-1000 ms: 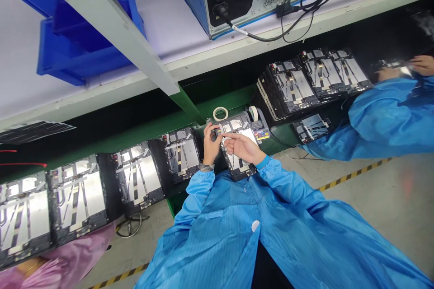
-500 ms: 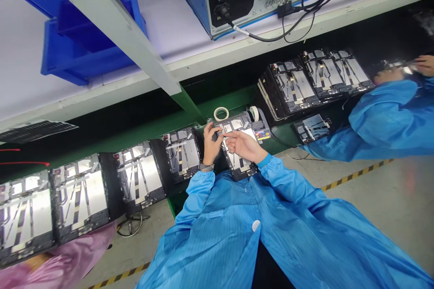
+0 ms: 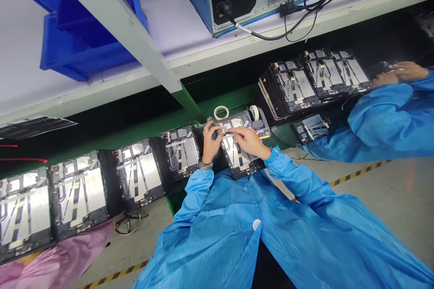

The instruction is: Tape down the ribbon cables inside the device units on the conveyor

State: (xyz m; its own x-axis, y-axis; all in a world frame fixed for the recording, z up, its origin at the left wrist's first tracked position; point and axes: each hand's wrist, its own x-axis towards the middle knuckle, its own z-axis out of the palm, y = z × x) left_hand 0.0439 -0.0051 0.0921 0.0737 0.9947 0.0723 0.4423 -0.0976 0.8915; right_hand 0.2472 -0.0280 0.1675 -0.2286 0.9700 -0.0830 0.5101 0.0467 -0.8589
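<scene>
An opened tablet-like device (image 3: 241,161) with silver plates and black ribbon cables lies in front of me, its near end by my coat. My left hand (image 3: 211,143) is at its upper left corner, thumb and forefinger bent toward each other. Anything between those fingertips is too small to make out. My right hand (image 3: 250,141) reaches over the device from the right, palm down. Its forefinger points at the upper part near the left fingertips, and the other fingers are curled. Whatever it may pinch is hidden.
A tape ring (image 3: 221,113) and a tape roll (image 3: 254,113) sit behind the device. Similar devices (image 3: 182,153) line the left; stacked ones (image 3: 293,86) stand right. A co-worker's sleeve (image 3: 379,122) is at right, a pink sleeve (image 3: 68,253) lower left. A shelf edge (image 3: 210,65) runs above.
My right hand has turned from palm up to palm down, its forefinger now over the device's upper part. My left hand has barely moved. The co-worker's hands at right have come closer together.
</scene>
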